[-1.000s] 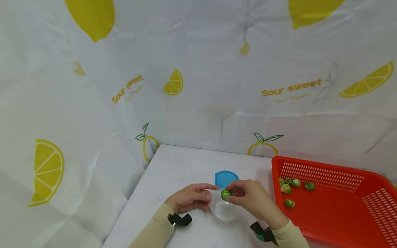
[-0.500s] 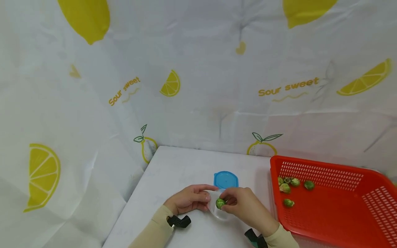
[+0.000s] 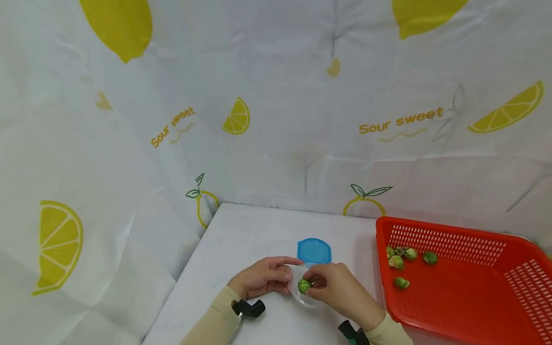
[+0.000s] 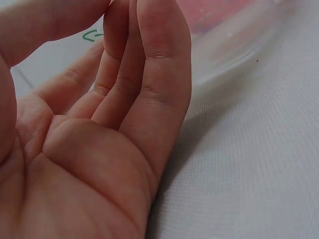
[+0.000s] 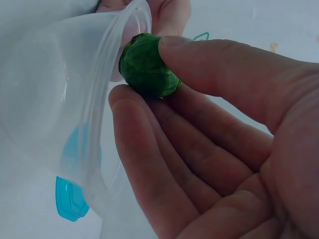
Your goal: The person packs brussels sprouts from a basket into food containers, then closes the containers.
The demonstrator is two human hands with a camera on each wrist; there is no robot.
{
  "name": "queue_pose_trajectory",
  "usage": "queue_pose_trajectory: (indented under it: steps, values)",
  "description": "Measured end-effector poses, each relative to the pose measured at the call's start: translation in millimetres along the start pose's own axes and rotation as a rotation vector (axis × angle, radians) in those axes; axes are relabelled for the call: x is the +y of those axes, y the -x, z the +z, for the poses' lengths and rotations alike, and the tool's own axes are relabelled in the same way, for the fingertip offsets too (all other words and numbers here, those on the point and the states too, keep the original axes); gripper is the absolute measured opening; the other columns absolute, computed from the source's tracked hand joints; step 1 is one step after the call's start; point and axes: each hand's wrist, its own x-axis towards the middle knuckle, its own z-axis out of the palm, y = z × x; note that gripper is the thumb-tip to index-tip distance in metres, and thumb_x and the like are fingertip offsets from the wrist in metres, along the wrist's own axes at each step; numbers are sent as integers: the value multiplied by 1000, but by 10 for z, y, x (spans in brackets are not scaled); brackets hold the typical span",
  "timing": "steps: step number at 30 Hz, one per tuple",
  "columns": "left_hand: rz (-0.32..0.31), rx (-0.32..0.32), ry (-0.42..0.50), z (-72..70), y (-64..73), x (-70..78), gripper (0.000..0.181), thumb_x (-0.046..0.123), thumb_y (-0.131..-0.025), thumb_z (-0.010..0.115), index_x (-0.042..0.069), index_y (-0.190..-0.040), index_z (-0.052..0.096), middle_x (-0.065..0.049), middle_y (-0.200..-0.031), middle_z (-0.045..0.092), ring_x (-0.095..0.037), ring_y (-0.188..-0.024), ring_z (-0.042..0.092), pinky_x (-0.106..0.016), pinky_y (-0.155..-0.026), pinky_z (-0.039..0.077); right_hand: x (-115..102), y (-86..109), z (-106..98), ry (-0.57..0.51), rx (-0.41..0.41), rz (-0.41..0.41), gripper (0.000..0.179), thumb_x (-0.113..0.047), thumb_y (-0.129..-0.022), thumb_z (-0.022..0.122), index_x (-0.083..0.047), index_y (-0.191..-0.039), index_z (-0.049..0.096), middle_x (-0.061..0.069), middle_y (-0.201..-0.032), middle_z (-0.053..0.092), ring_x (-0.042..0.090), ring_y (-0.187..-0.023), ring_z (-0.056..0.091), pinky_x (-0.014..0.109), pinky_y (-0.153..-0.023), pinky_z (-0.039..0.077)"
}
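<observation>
A green Brussels sprout (image 3: 304, 286) is pinched between the thumb and fingers of my right hand (image 3: 340, 292). In the right wrist view, the sprout (image 5: 147, 69) is at the rim of a clear plastic bowl (image 5: 40, 94). My left hand (image 3: 260, 277) holds the bowl's left side, index finger stretched along the rim. Its curled fingers fill much of the left wrist view, where the bowl (image 4: 234, 55) shows only in part. Behind the bowl lies a blue lid (image 3: 314, 250), flat on the white table.
At the right stands a red perforated basket (image 3: 470, 297) with several Brussels sprouts (image 3: 396, 262) grouped near its left wall. A white cloth printed with lemons (image 3: 276, 167) hangs behind and to the left of the table (image 3: 254, 230).
My right hand has moved slightly left and down with the sprout, over the bowl. The left hand stays at the bowl; the view has shifted a little.
</observation>
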Motion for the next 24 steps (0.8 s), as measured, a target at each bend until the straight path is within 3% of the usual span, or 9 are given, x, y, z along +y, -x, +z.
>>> queue_pose_trajectory:
  steps: [12,24]
  values:
    - [11,-6,10,-8,1,-1,57,13,-104,68,11,-159,53,4,-100,70,-10,-88,72,-29,-89,64,4,-16,23,2,1,11,24,-15,-91,88,-9,-113,80,2,-104,80,15,-88,73,38,-79,68]
    - [-6,9,10,-2,-7,17,57,10,-104,68,12,-159,53,4,-102,70,-10,-89,69,-27,-89,63,-28,-8,33,71,41,11,26,-12,-91,87,-5,-115,80,6,-105,81,14,-88,73,40,-81,68]
